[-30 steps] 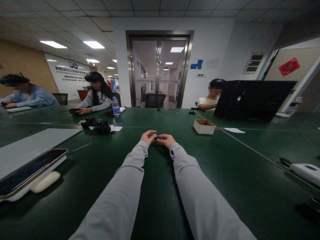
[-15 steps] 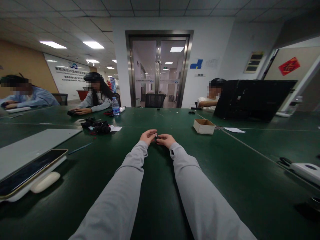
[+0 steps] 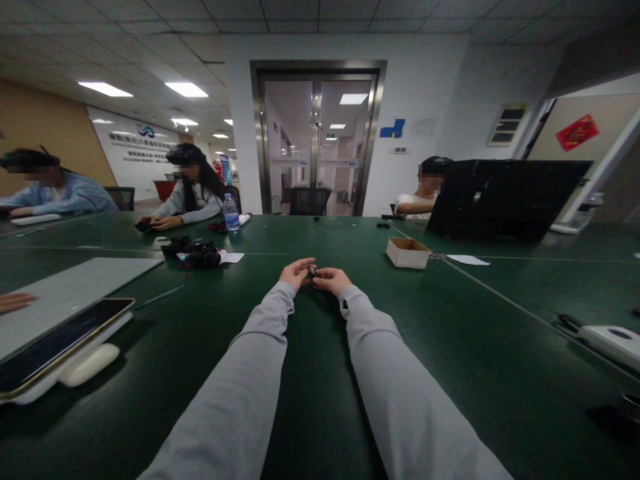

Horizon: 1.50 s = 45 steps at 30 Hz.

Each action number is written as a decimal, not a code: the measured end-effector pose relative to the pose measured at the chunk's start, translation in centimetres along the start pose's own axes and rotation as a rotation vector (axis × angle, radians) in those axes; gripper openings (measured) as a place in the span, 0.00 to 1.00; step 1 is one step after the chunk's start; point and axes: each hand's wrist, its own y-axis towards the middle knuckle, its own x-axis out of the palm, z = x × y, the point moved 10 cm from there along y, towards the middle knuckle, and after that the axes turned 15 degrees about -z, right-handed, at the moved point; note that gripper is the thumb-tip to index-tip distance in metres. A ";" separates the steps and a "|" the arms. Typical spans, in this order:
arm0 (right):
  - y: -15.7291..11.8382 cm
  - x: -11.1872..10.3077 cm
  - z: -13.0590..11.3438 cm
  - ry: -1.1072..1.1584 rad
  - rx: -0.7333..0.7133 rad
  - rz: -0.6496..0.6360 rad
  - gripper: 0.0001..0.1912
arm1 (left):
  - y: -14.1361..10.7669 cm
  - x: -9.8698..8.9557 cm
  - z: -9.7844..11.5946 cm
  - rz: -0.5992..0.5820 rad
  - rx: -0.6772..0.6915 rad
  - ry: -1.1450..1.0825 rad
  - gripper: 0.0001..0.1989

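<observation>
Both my hands meet over the middle of the dark green table (image 3: 320, 373), arms stretched forward in grey sleeves. Between their fingertips is a small dark object (image 3: 313, 272), too small to make out in detail. My left hand (image 3: 297, 273) touches it from the left with the thumb, its index finger extended above. From the right, my right hand (image 3: 333, 279) pinches the same object between thumb and fingers. An open cardboard box (image 3: 407, 254) stands to the right, beyond my hands.
Dark gear (image 3: 193, 252) and a water bottle (image 3: 231, 213) are at the back left. A phone (image 3: 65, 340) lies near left beside a pale board (image 3: 85, 283), with another person's hand (image 3: 16, 302) over it. A monitor (image 3: 507, 200) stands back right. Three people sit around.
Another person's hand has come in at the left edge, over the pale board. The small dark object has turned slightly between my fingertips, while my arms have hardly moved.
</observation>
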 end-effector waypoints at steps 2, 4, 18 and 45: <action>0.0 0.1 0.0 -0.010 0.004 -0.009 0.12 | 0.0 -0.2 -0.1 0.019 -0.008 0.011 0.20; 0.0 0.1 0.0 -0.008 0.002 -0.006 0.12 | 0.0 -0.5 -0.2 0.044 -0.013 0.024 0.19; 0.1 0.0 0.1 0.011 -0.001 -0.019 0.10 | -0.1 -0.1 -0.2 0.022 -0.053 -0.055 0.21; 0.3 0.0 0.2 0.009 0.001 -0.050 0.11 | 0.3 -0.3 -0.6 0.022 -0.090 0.086 0.17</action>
